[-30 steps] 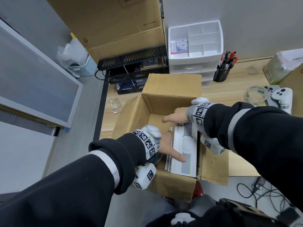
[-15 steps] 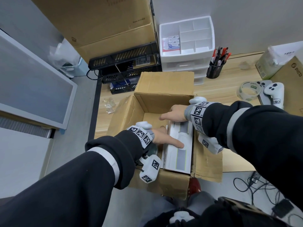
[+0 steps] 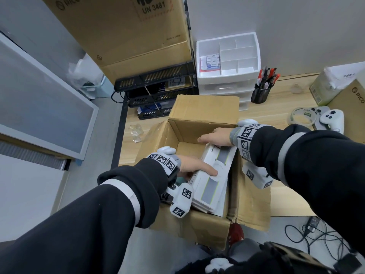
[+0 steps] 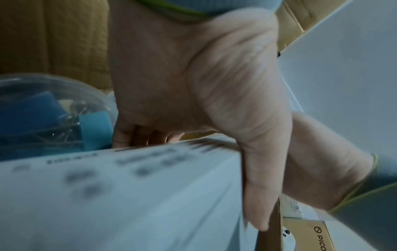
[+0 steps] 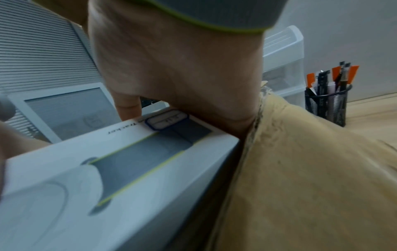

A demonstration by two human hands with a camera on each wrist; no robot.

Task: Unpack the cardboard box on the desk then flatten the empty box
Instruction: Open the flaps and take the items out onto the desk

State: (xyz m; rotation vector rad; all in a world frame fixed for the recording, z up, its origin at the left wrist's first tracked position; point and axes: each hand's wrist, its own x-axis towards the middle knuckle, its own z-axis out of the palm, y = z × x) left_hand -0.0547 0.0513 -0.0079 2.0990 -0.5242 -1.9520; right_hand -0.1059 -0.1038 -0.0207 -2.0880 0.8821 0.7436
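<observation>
My left hand (image 3: 190, 165) grips the white pack's (image 3: 214, 178) near side inside the box (image 3: 197, 228) on the table (image 3: 276, 115); my right hand (image 3: 216, 136) holds its far end. Lift evenly, keeping it level and off the walls.

Your left hand (image 3: 188, 166) is hiding its fingers behind the white carton (image 3: 212, 179); your right hand (image 3: 218, 136) is covering the carton's far end; the side print is blurring.

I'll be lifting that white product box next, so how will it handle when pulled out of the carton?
The white product box looks rigid with crisp edges, so probably stiff. Its smooth surface may slip. Long and flat, it likely needs both hands, left and right.
</observation>
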